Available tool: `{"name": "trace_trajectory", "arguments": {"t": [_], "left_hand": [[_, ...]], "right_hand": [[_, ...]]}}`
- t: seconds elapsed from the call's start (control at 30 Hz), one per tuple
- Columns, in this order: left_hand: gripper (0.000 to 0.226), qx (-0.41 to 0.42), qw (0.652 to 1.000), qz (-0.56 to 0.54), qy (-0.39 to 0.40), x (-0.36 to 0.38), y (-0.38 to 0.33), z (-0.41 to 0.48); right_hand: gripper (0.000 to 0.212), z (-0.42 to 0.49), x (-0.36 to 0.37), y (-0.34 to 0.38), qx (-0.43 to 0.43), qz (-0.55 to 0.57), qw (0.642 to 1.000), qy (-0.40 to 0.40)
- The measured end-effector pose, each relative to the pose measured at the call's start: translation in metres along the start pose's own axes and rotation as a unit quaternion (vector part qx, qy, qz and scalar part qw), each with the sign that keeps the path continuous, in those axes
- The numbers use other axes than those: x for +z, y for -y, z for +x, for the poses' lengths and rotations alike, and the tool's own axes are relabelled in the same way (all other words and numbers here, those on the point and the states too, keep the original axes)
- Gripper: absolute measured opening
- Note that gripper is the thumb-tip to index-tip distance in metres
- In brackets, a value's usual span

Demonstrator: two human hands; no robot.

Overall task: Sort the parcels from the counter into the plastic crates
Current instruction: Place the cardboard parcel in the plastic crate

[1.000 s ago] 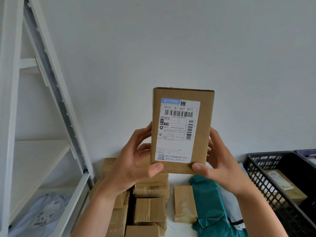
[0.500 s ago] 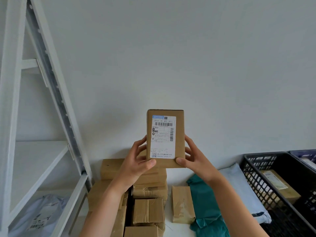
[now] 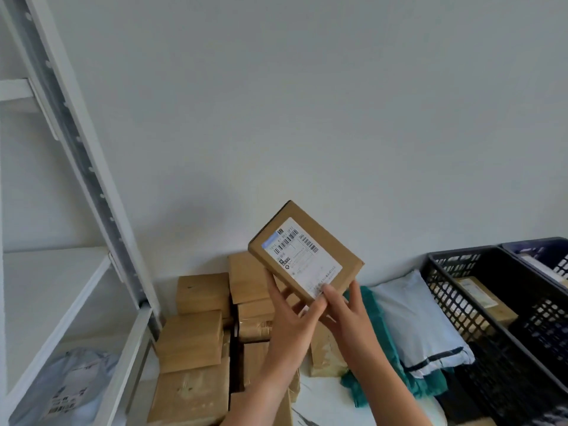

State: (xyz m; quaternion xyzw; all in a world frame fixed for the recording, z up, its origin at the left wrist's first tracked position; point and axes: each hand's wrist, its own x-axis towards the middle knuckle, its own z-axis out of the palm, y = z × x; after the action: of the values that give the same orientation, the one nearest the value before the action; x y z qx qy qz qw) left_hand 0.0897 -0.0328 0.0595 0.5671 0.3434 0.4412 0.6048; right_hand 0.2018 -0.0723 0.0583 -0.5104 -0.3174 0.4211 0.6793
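Parcels in brown cardboard (image 3: 196,336) stand in stacks on the white surface (image 3: 319,407), close against the wall and just beside the white shelf rack (image 3: 92,167). Above them, in the air, both hands hold one cardboard box (image 3: 307,253). This box is tilted, with its upper end leaning to the left, and its white label with barcodes faces the camera. The left hand (image 3: 289,324) grips the lower left edge: the thumb lies along the side and the fingers go under the box. The right hand (image 3: 349,312) pinches the lowest corner, with one fingertip pressed on the edge of the label. If the two hands touch each other below the box, I cannot tell.

To the right of the stacks a teal bag (image 3: 373,315) lies on the surface, and a pale grey mailer (image 3: 412,321) lies on top of it. Just beside these, at the right side, stands a black plastic crate (image 3: 445,290) with lattice walls; one brown parcel with a label (image 3: 491,302) lies inside it. Behind it is a dark blue crate (image 3: 534,247), of which only a corner shows. On the low shelf of the rack lies a grey plastic bag (image 3: 70,385) with a printed label.
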Motion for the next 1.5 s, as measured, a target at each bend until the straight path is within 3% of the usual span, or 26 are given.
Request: {"name": "trace_trajectory", "arguments": {"t": [0.23, 0.43, 0.73, 1.1, 1.23, 1.4, 1.5], "left_hand": [[0.109, -0.092, 0.992, -0.078, 0.029, -0.022, 0.03, 0.003], [0.061, -0.112, 0.977, -0.04, 0.179, 0.017, 0.017, 0.012], [0.045, -0.115, 0.958, -0.036, 0.259, 0.156, 0.013, -0.018], [0.03, -0.1, 0.928, -0.044, 0.355, 0.385, 0.006, -0.092], [0.048, -0.1, 0.912, -0.056, 0.394, 0.453, 0.007, -0.123], [0.027, -0.103, 0.906, -0.04, 0.409, 0.514, 0.013, -0.136], [0.027, -0.101, 0.901, -0.022, 0.421, 0.545, 0.019, -0.135]], "right_hand": [[0.07, -0.032, -0.073, -0.003, 0.031, -0.008, 0.992, -0.122], [0.055, -0.074, -0.131, 0.027, 0.03, -0.071, 0.982, -0.17], [0.055, -0.144, -0.237, 0.081, -0.009, -0.106, 0.958, -0.268], [0.052, -0.243, -0.42, 0.155, -0.052, -0.104, 0.922, -0.369], [0.069, -0.28, -0.478, 0.177, -0.066, -0.106, 0.909, -0.398], [0.082, -0.296, -0.528, 0.179, -0.073, -0.096, 0.897, -0.425], [0.083, -0.295, -0.555, 0.179, -0.072, -0.083, 0.892, -0.439]]}}
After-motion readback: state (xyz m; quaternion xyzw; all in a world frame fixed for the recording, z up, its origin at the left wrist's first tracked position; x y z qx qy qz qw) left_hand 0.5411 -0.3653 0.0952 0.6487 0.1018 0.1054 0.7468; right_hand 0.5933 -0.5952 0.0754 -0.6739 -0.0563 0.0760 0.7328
